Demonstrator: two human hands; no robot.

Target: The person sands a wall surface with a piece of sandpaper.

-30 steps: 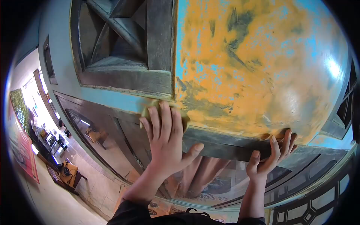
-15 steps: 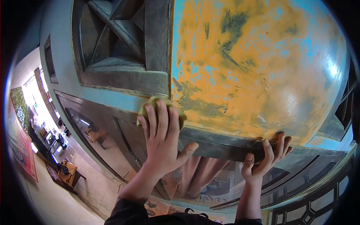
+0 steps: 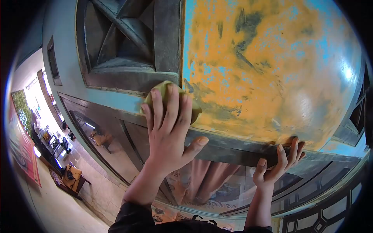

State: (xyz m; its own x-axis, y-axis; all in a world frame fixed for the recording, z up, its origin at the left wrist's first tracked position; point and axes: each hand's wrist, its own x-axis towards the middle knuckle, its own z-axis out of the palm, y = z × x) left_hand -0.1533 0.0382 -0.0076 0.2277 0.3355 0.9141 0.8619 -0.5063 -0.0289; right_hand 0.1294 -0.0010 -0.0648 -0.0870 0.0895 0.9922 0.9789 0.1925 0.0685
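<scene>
My left hand (image 3: 167, 136) presses a yellowish-green piece of sandpaper (image 3: 196, 110) with its fingers stretched over it. The sandpaper lies against the corner where dark wood framing, a pale blue strip (image 3: 112, 98) and the orange panel (image 3: 272, 97) meet. Patches of blue and dark grey show through the orange on this panel. To the right, my right hand (image 3: 278, 167) rests its spread fingertips along the panel's lower edge, on the dark wooden rail (image 3: 229, 149). I see nothing held in it.
A dark wooden vent with crossed bars (image 3: 120, 35) is at the upper left. Below the rail are glass panes (image 3: 217, 186) with a reddish-brown curtain behind. At the left, a chair (image 3: 72, 178) stands on the tiled floor near a red banner (image 3: 25, 151).
My left hand has slid upward with the sandpaper, towards the vent frame's corner. The view has shifted slightly. My right hand stays at the panel's lower edge.
</scene>
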